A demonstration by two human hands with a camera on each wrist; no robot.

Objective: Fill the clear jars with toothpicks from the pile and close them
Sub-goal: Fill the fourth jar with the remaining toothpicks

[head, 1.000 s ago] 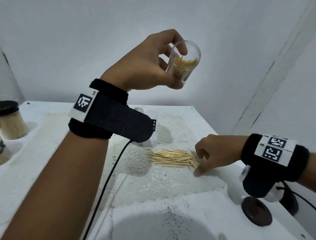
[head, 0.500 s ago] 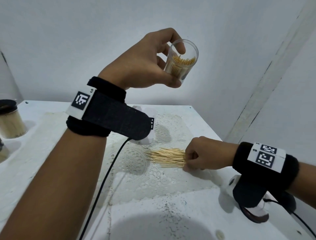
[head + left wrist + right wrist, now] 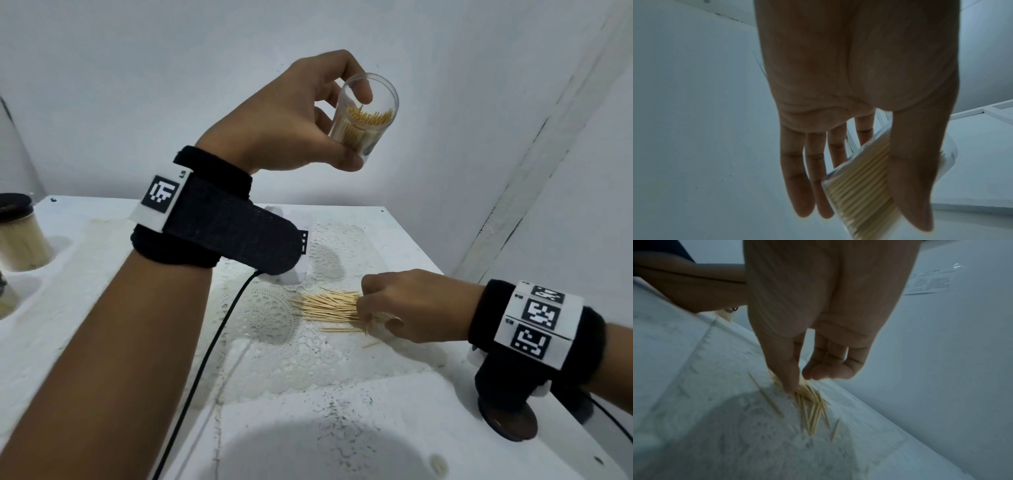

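Left hand [image 3: 287,120] holds the jar [image 3: 364,118] aloft as before, thumb and fingers curled round it, mouth tilted right, part-filled with toothpicks. Right hand [image 3: 407,308], which a second ago only fingered the right end of the pile [image 3: 325,306], has slid left onto it; thumb and fingertips now pinch a small bunch, a few strays lying loose on the lace mat [image 3: 274,329]. My reading: another load is about to go in, with filling unfinished and the dark lid [image 3: 510,421] waiting on the table.

Pale wall [image 3: 171,85] (bare) behind white table [image 3: 102,291].
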